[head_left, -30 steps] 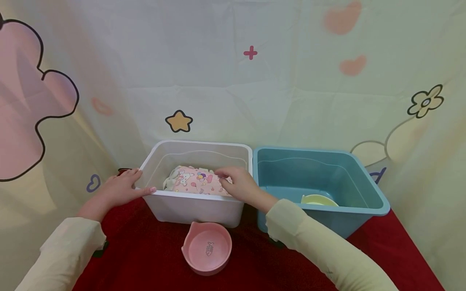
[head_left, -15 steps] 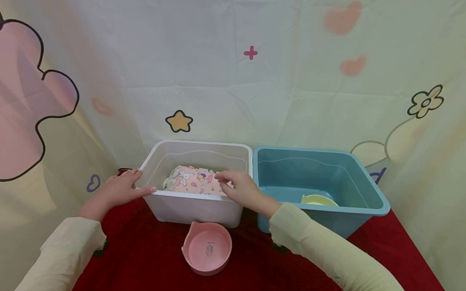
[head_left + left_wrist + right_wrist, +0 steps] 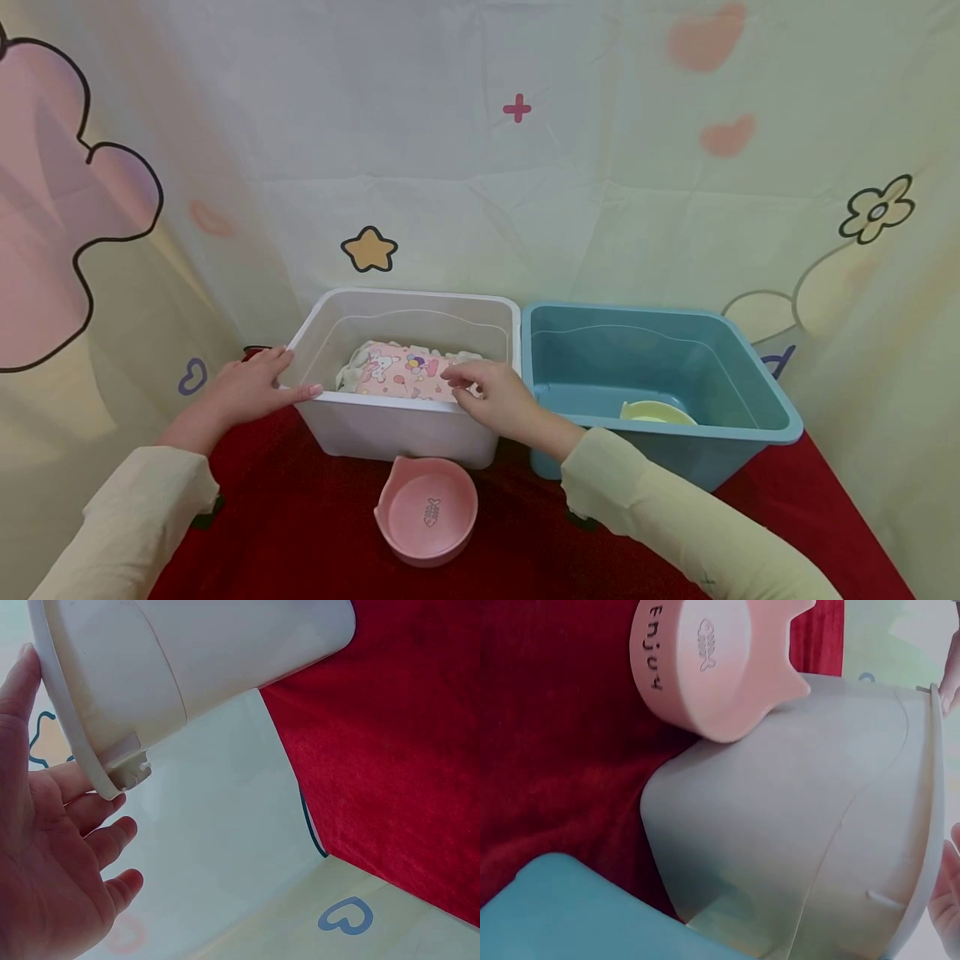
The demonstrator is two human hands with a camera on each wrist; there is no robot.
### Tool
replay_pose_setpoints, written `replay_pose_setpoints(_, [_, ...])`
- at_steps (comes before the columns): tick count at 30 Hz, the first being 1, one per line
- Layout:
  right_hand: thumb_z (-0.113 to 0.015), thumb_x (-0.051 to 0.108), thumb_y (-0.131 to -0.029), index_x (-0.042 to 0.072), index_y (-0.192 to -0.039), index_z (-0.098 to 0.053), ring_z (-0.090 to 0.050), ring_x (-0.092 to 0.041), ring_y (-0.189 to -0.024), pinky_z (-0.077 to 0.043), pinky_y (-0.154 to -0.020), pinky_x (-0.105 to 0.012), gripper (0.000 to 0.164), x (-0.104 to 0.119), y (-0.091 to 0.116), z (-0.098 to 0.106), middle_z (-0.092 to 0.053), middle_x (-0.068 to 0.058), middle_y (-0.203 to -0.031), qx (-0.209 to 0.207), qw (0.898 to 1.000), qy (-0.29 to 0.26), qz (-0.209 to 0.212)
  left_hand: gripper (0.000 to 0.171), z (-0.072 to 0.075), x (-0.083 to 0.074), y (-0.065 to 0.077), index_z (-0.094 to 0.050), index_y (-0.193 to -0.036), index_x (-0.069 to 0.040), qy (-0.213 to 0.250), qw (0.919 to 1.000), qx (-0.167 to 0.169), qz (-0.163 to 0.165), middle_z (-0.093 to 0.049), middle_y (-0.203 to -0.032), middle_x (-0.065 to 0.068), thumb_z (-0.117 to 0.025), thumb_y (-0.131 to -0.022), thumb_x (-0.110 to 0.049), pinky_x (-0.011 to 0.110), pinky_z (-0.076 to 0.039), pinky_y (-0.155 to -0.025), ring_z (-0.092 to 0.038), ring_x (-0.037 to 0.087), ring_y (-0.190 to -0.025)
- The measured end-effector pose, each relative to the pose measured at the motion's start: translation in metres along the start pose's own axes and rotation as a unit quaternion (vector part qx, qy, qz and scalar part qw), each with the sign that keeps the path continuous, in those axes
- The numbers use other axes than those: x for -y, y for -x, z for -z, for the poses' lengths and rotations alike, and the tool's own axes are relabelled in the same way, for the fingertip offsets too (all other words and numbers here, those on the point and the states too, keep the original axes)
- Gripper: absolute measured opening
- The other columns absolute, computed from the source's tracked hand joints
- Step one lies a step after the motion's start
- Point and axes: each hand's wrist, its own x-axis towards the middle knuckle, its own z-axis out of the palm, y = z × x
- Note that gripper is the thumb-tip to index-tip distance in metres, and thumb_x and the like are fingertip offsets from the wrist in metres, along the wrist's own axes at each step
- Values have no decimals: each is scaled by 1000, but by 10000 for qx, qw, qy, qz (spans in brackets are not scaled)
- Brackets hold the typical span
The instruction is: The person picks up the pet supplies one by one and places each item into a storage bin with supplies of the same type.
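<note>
My left hand (image 3: 251, 387) rests on the left front corner of a white bin (image 3: 405, 429), thumb along the front rim. In the left wrist view its fingers (image 3: 112, 844) lie loosely beside the rim. My right hand (image 3: 498, 400) hovers over the bin's front right corner with loosely bent fingers and nothing visible in them. Below its fingertips, inside the bin, lies a pink printed cloth piece (image 3: 405, 375) with a rabbit and balloons and a whitish frilled edge. Its right end is partly hidden by the hand.
A pink cat-eared bowl (image 3: 427, 512) with a fishbone print stands on the red cloth (image 3: 300, 533) before the white bin. Right of that bin stands a blue bin (image 3: 645, 358) holding a pale yellow dish (image 3: 656, 411). A printed curtain (image 3: 600, 167) hangs behind.
My right hand has shifted slightly right and toward me, uncovering more of the pink cloth's right end. My left hand has stayed on the rim.
</note>
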Motion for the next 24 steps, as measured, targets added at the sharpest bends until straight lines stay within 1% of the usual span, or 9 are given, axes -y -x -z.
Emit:
replay_pose_setpoints(5, [-55,7,-82,6,-104,-64,-60,-16,-86,-50,-71,-33,24,3,4,0,-68,-8,-94,169,9994,-296,-64,91,1,-1,0,-29,-134,7,-12,10000,-12,-9,-29,-136,31,-43,-79,-64,66,-21,-93,-28,46,-123])
replay_pose_setpoints(8, [-56,7,-82,6,-105,-64,-60,-17,-89,-51,-73,-29,24,5,8,-1,-67,-9,-96,267,9988,-406,-87,91,2,-1,0,-29,-134,7,11,10000,2,5,-29,-136,31,-43,-79,-64,65,-22,-94,-29,46,-122])
replay_pose_setpoints(12, [-55,6,-82,6,-106,-63,-60,-18,-91,-50,-76,-27,26,7,12,-1,-67,-9,-97,292,9985,-466,-63,91,2,-2,1,-29,-134,7,19,10000,12,6,-30,-135,31,-44,-79,-64,65,-23,-94,-31,46,-121])
replay_pose_setpoints(19, [-56,7,-82,7,-107,-63,-60,-17,-90,-51,-77,-27,26,9,17,1,-67,-9,-98,266,9985,-460,101,91,2,-2,1,-28,-135,6,25,10000,34,33,-30,-136,30,-43,-79,-65,65,-22,-94,-31,46,-120])
replay_pose_setpoints(24, [-56,5,-82,6,-105,-64,-61,-17,-88,-51,-75,-27,24,10,22,1,-67,-7,-97,260,9977,-473,409,91,1,-1,0,-28,-134,7,-3,10000,29,7,-29,-136,31,-43,-79,-65,66,-21,-94,-29,46,-122])
